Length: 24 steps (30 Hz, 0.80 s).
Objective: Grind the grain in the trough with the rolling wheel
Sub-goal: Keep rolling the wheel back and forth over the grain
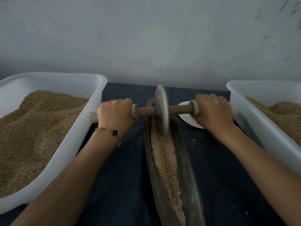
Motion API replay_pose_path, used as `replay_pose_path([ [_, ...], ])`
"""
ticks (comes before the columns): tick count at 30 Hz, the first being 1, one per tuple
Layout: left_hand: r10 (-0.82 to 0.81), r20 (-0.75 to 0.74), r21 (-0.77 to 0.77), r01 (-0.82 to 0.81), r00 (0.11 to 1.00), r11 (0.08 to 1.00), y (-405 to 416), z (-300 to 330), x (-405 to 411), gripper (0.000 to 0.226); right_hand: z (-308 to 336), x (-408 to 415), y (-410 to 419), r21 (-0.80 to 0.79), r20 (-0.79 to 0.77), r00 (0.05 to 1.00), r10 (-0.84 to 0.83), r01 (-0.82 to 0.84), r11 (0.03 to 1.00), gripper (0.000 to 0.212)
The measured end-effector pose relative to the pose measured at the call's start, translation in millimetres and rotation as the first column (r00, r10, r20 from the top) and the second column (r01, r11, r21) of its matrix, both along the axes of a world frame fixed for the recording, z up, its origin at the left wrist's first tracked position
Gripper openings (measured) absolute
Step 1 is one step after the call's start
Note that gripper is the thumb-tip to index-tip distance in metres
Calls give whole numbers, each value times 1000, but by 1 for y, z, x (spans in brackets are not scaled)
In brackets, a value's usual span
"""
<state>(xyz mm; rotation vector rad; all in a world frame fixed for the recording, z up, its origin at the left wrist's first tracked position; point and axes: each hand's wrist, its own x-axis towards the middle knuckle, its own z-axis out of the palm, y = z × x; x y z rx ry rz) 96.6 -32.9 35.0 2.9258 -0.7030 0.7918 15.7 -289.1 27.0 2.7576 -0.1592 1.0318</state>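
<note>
Now | left hand [116, 111] and right hand [213, 111] each clenched around an axle end | rolling wheel [161, 110] between them, standing in trough [192, 190] on grain [164, 154] | advice: press evenly, keep axle level, roll full length toward body.

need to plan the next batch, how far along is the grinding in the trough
Done: the trough is loaded, and the grain along its middle looks partly broken, pale and coarse. In hand: the left hand and right hand grip the axle ends, with the wheel standing in the far end. Left: whole kernels still show, so more passes seem needed. The left tub is still heaped.
</note>
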Motion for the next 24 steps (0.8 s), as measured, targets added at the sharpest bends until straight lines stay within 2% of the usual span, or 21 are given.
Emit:
replay_pose_path([
  [8,-39,-26,85,42,999,996,16,-9,-39,25,-14,-52,17,12,-2,999,37,-37,999,27],
  [18,-68,-87,128,79,994,989,54,-5,-113,39,13,-144,39,68,-142,982,127,-118,991,32],
  [21,-39,-135,139,58,990,989,55,-7,-115,34,17,-148,43,42,-157,979,133,-128,991,29],
  [24,-12,-203,121,37,979,992,49,-9,-104,28,20,-133,45,-13,-178,974,144,-149,989,37],
])
